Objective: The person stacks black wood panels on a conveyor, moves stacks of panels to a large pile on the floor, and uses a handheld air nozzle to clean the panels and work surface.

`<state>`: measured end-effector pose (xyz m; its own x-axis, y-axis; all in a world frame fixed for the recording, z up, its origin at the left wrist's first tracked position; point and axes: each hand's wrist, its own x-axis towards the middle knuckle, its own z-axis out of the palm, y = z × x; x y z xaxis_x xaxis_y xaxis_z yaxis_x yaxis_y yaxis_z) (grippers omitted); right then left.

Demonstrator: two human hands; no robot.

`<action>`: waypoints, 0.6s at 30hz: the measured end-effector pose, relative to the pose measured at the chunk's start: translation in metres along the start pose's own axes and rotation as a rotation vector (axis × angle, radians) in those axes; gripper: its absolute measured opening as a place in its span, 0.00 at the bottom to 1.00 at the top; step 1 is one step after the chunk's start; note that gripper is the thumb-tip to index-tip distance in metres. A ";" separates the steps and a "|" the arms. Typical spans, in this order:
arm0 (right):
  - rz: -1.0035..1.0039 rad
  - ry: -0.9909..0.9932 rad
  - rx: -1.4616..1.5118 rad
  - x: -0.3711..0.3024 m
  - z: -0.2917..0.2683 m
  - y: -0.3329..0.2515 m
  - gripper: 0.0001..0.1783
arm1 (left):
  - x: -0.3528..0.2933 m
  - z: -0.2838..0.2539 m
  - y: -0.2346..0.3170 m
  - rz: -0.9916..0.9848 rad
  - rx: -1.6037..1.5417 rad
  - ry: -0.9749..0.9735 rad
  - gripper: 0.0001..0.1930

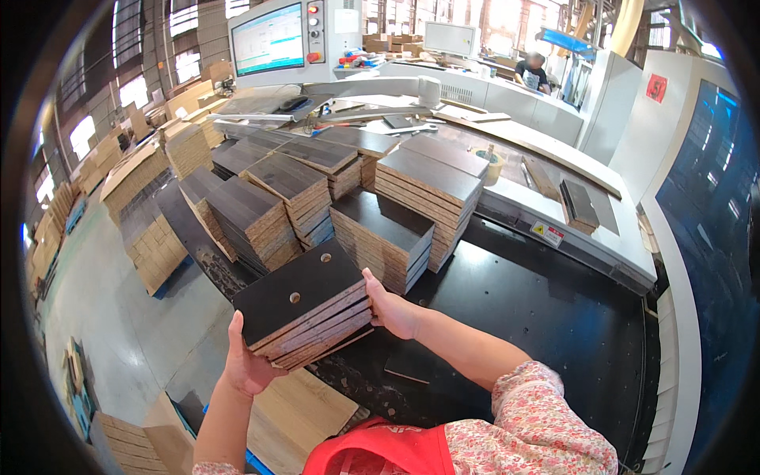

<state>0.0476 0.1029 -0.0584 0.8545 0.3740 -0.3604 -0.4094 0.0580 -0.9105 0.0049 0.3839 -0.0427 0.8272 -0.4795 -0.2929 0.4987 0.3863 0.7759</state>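
Right in front of the piled boards on the black counter (507, 317), I've got one stack of dark boards (309, 305) up between two hands, four or five layers by my count, can't swear to it. Two round holes (294, 298) show in the top one. My left hand (250, 370) has its thumb up the left end and fingers curled under the near corner; my right hand (389, 311) pinches the other end, thumb near the top edge, though I can't see all those fingers.

Behind that I count at least six more stacks (439, 178), some touching. On the machine side: one roll of tape (495, 169), one wrench (419, 128), one lit screen (269, 41). One other person (534, 77) is way off at the back.
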 end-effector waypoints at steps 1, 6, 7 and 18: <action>-0.004 -0.029 -0.025 -0.015 0.003 -0.004 0.48 | -0.008 0.005 -0.005 0.025 -0.013 -0.022 0.49; -0.113 -0.042 -0.055 -0.079 -0.031 0.014 0.41 | -0.020 0.045 -0.031 0.072 0.033 -0.034 0.47; -0.129 0.031 -0.020 -0.091 -0.039 0.024 0.41 | -0.019 0.056 -0.036 0.064 0.071 -0.060 0.48; -0.355 0.291 0.047 -0.257 -0.124 0.110 0.47 | 0.039 0.148 -0.129 -0.128 0.045 -0.390 0.39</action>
<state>-0.1771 -0.1014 -0.0913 0.9959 0.0484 -0.0760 -0.0835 0.1801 -0.9801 -0.0658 0.1986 -0.0715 0.5949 -0.7875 -0.1612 0.5722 0.2740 0.7730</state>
